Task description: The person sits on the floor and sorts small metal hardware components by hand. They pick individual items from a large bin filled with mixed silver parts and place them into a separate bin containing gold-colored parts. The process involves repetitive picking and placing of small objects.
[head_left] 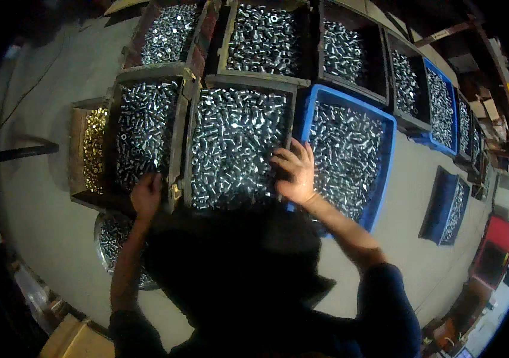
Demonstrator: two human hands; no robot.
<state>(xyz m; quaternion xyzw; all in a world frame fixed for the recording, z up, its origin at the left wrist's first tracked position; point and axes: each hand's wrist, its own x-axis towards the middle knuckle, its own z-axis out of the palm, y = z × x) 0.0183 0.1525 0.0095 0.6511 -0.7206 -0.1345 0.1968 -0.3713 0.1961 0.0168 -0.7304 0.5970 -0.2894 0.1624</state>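
Note:
My left hand (146, 194) is closed, fingertips pinched together, at the near end of a dark bin (178, 143) of small silvery bolt-like metal parts (147, 119). Whatever it holds is too small and dark to make out. My right hand (295, 173) lies over the wall between the middle bin (293, 113) and a blue crate (387, 149), its fingers apart and curved toward the middle bin. No part shows in it. Similar silvery parts fill both of these containers. My dark-clothed body hides the near edge of the middle bin.
A narrow bin (77, 152) of brass-coloured parts adjoins on the left. Below my left hand stands a round metal bowl (98, 238) of silvery parts. More filled bins line the far side. A tilted blue crate (433, 206) sits on the floor at right; a dark bar (25, 153) juts in from the left.

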